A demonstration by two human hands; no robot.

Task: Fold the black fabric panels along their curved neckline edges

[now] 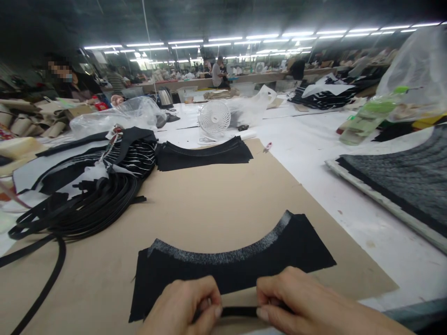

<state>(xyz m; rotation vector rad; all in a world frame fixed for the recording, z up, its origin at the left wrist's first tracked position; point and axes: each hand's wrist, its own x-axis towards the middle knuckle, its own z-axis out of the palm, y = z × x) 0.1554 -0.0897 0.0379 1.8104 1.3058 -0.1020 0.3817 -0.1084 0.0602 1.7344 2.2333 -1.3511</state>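
My left hand (190, 302) and my right hand (293, 298) are both closed on a narrow black strip (239, 311), which runs between them at the near edge of the view. Just beyond them a black fabric piece (223, 274) lies flat on brown paper (195, 204). Its far edge curves inward and carries a greyish-white band along the curve. The left hand covers part of the piece's near edge. At the left, another length of black strip (57, 274) trails off a coiled bundle of black strips (101, 209).
Stacked curved black pieces (206, 156) lie at the paper's far edge, before a white fan (214, 118). Left are striped black-and-white bundles (136, 153); right are a grey-speckled fabric stack (401, 172) and a green-topped bottle (370, 118). Other people (218, 73) are in the background.
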